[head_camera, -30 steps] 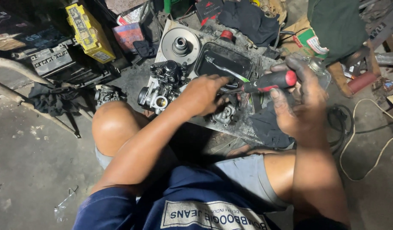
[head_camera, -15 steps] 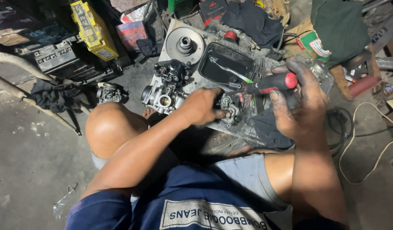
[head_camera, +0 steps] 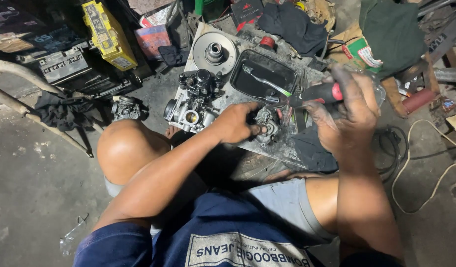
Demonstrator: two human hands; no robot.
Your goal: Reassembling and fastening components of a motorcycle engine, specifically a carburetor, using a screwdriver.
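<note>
Far left we see a bent metal pipe [head_camera: 20, 84] lying on the concrete floor [head_camera: 35, 198], with a dark rag [head_camera: 57, 111] beside it. Behind these sit a grey battery [head_camera: 62, 64] and a yellow box [head_camera: 109, 34], tilted against the clutter. Just past our bare knee [head_camera: 126, 148] lies a small carburetor [head_camera: 125, 108] on the floor.

Next comes the metal board [head_camera: 282, 143] that carries the work. On its near left corner stands a larger carburetor body [head_camera: 193, 106], silver below and black on top; behind it rests a round pulley disc [head_camera: 214, 52]. A black rectangular tray [head_camera: 265, 74] lies flat in the middle of the board.

Our left hand [head_camera: 238, 123] is closed around a small grey metal part [head_camera: 267, 126], pinning it against the board just in front of the tray. The thumb and fingertips touch its near side.

To the right, our right hand [head_camera: 346, 113], smeared with grease, is wrapped tight around the red-and-black handle of a screwdriver [head_camera: 307, 94]. Its shaft points left, toward the small part, and the tip is hidden near the left hand's fingers, so we cannot tell whether it touches.

Farther right lie a dark cloth [head_camera: 312, 148], coiled black cable [head_camera: 393, 148], a pale cord [head_camera: 435, 163] and a green cloth [head_camera: 391, 29].
</note>
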